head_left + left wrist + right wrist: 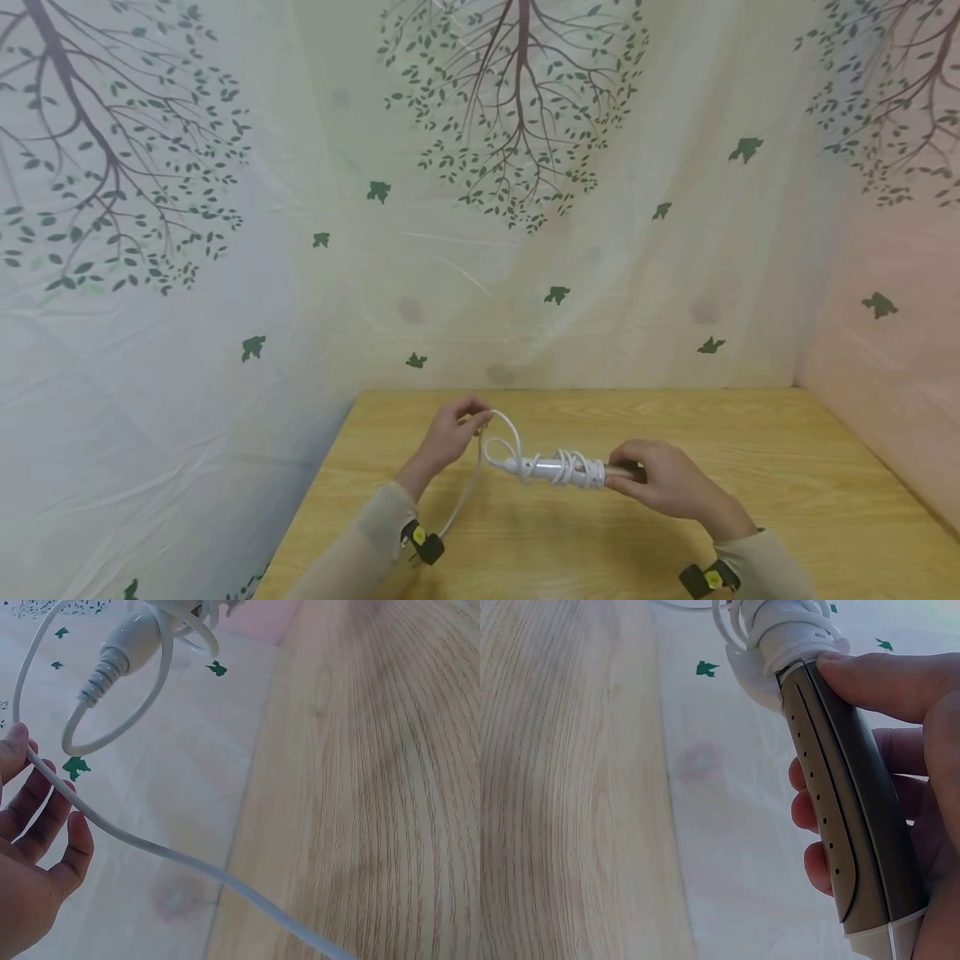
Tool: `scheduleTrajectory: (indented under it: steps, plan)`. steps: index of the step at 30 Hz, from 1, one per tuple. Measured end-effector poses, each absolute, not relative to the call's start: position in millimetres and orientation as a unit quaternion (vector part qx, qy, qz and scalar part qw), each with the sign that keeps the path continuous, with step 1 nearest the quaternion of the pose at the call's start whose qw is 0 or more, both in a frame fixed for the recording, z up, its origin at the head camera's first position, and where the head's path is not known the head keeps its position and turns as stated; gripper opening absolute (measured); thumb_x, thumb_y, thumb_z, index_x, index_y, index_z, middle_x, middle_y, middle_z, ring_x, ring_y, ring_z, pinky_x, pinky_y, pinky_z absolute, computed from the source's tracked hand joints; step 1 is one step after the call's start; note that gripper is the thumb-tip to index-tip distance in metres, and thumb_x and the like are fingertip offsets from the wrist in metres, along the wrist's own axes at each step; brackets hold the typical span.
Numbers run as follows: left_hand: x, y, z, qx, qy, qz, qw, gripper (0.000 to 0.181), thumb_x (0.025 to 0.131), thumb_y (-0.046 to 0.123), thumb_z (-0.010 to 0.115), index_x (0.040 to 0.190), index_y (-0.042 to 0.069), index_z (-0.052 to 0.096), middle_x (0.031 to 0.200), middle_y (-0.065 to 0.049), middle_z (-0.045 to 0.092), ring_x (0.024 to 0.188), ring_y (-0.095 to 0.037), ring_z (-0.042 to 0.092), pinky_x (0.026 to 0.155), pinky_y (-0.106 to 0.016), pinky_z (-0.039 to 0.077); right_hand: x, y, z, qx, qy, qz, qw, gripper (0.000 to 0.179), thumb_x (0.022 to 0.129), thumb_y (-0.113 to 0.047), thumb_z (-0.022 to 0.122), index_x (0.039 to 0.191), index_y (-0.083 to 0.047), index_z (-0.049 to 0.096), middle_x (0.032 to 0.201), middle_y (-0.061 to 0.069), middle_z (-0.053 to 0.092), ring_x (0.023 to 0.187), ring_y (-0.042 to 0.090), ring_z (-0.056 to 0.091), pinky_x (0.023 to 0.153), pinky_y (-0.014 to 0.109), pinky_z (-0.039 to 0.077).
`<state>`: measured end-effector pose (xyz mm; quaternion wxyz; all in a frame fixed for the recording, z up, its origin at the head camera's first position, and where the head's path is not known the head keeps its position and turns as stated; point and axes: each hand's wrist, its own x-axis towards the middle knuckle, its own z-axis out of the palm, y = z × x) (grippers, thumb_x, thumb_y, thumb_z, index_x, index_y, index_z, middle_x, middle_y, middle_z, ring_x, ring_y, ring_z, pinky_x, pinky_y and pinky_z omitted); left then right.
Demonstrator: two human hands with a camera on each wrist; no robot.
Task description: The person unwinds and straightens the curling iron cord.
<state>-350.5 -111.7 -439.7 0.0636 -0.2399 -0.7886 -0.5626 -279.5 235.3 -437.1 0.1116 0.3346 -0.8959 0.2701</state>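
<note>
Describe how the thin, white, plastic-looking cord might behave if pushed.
The thin white cord is probably floppy, since it curves down from the left hand. It likely has some spring: it arcs in open loops near one end of the white-and-bronze cylindrical appliance. Pushed, it would probably buckle, being slender.

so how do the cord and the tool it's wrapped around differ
The cord is thin and looped; the tool is thicker and straight. The cord looks white, the tool part white, part brown. The left hand pinches the cord; the right hand grips the tool's brown part. Both show white; they join at one end of the tool.
</note>
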Motion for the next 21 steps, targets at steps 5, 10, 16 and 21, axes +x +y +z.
scheduleTrajectory:
  steps: [5,10,16,21]
  plan:
    - [-346.0,-113.1,-436.0,-0.245,-0.785,-0.566,0.06,0.012,0.096,0.018,0.061,0.099,0.007,0.065,0.096,-0.023,0.063,0.084,-0.029,0.061,0.074,-0.033,0.057,-278.6,236.5,-436.7,0.329,-0.9,0.263,0.109,0.025,0.09,-0.042,0.067,0.095,-0.018,0.069,0.085,-0.014,0.065,0.068,-0.005,0.051,0.058,0.018,0.047]
    - [-339.7,-115.0,-434.3,-0.252,-0.785,-0.563,0.061,0.013,0.096,0.015,0.06,0.1,0.003,0.064,0.093,-0.021,0.062,0.084,-0.032,0.06,0.074,-0.039,0.057,-279.3,238.4,-438.2,0.322,-0.907,0.254,0.099,0.027,0.091,-0.044,0.066,0.094,-0.017,0.069,0.083,-0.014,0.064,0.066,-0.005,0.049,0.056,0.018,0.045]
    - [-322.7,-116.3,-421.4,-0.274,-0.785,-0.552,0.059,0.008,0.096,0.006,0.058,0.099,-0.001,0.063,0.093,-0.024,0.062,0.085,-0.036,0.059,0.075,-0.034,0.056,-282.3,243.2,-441.2,0.292,-0.92,0.241,0.104,0.028,0.091,-0.045,0.065,0.094,-0.018,0.069,0.082,-0.015,0.064,0.065,-0.005,0.048,0.056,0.019,0.042]
    - [-301.6,-116.6,-405.2,-0.294,-0.78,-0.549,0.059,0.007,0.095,0.004,0.059,0.096,-0.001,0.063,0.092,-0.024,0.062,0.081,-0.023,0.059,0.074,-0.031,0.056,-283.9,245.9,-440.6,0.263,-0.93,0.23,0.113,0.031,0.091,-0.046,0.065,0.095,-0.016,0.07,0.081,-0.014,0.063,0.065,-0.004,0.047,0.057,0.019,0.042]
